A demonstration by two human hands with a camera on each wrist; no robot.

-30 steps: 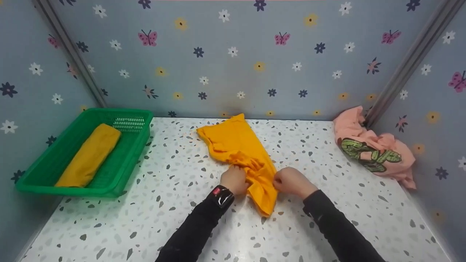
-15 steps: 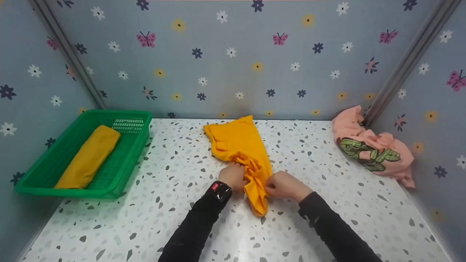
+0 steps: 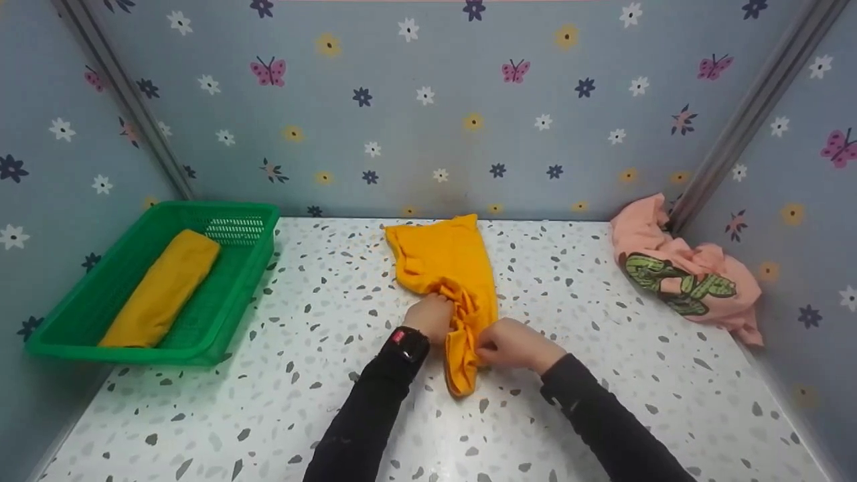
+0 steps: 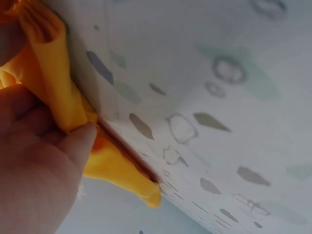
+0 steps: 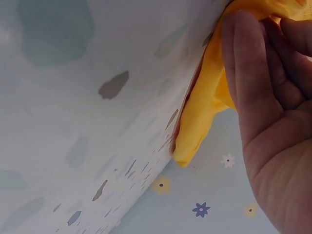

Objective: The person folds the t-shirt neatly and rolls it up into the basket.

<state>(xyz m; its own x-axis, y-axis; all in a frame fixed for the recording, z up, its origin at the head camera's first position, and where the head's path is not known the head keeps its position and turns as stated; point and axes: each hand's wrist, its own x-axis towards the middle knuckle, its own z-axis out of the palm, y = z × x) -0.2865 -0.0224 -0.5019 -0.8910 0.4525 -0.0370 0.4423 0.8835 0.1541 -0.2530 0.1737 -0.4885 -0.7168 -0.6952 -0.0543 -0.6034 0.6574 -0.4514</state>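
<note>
An orange-yellow garment (image 3: 445, 251) lies in the middle of the table, its far part flat and its near part bunched into folds. My left hand (image 3: 430, 317) grips the bunched part from the left; in the left wrist view the thumb and fingers (image 4: 80, 146) of that hand pinch a fold. From the right, my right hand (image 3: 515, 345) pinches the garment's near right edge. Its curled fingers (image 5: 251, 73) sit against the cloth in the right wrist view. The narrow near end of the garment hangs between both hands, pointing toward me.
A green plastic basket (image 3: 231, 321) stands at the left with a rolled mustard-yellow cloth (image 3: 164, 288) inside. Crumpled in the right back corner is a pink garment (image 3: 730, 268) with a green cactus print. Flower-patterned walls (image 3: 428, 134) enclose the speckled table (image 3: 321, 428).
Both hands stay on the garment. My right hand has moved left, drawing the near right edge inward, so the near end is narrower. The garment's far end has swung right.
</note>
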